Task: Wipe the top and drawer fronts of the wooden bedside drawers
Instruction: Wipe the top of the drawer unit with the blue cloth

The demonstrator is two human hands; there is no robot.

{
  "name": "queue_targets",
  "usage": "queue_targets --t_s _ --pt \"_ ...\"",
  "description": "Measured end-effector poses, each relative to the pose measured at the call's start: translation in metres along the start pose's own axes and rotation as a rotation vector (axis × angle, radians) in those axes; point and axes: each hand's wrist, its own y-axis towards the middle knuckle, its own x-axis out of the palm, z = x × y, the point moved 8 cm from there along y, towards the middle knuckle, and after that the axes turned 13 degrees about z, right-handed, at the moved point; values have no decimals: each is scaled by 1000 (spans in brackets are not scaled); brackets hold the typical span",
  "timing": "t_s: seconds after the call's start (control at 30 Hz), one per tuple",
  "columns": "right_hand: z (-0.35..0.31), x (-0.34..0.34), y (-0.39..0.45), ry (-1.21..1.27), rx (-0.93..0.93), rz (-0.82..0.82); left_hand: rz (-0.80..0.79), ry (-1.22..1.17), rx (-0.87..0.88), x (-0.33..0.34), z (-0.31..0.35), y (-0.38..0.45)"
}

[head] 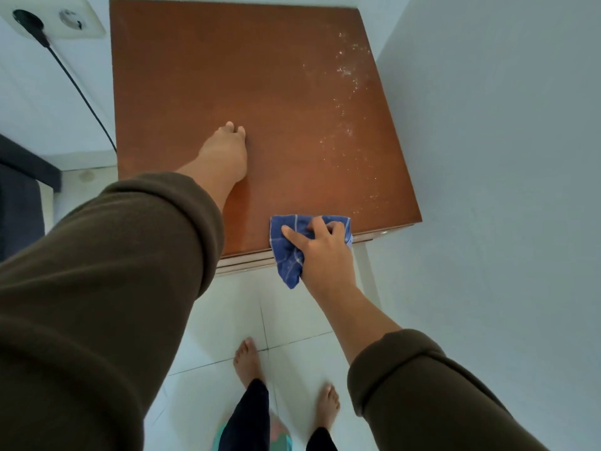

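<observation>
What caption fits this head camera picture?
Right hand wipes the wooden top with a blue cloth; left hand rests flat.

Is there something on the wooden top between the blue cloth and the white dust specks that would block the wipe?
Nothing visible does. The wooden top is bare between the blue cloth and the dust specks; the left hand rests off to the side.

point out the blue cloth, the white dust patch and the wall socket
blue cloth (289,255): head view, on the fold hanging over the front edge.
white dust patch (346,71): head view, on the densest specks near the far right of the top.
wall socket (70,19): head view, on the empty outlet.
</observation>
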Motion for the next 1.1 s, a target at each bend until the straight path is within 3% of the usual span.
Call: queue_targets --t_s 0.27,0.47,0.6,0.8,1.1 --pt "3 -28 3 11 -185 18 -44 -24 -10 4 6 -17" --pt "16 -71 60 -54 -145 6 -71 -23 -2 -5 10 -27" --pt "20 -91 110 -41 -138 84 23 -12 -38 -31 12 -17" --pt "22 -107 208 -74 -199 180 124 -160 -46 -48 27 35" --pt "23 -93 361 -79 -295 149 9 -199 -161 -59 51 147"
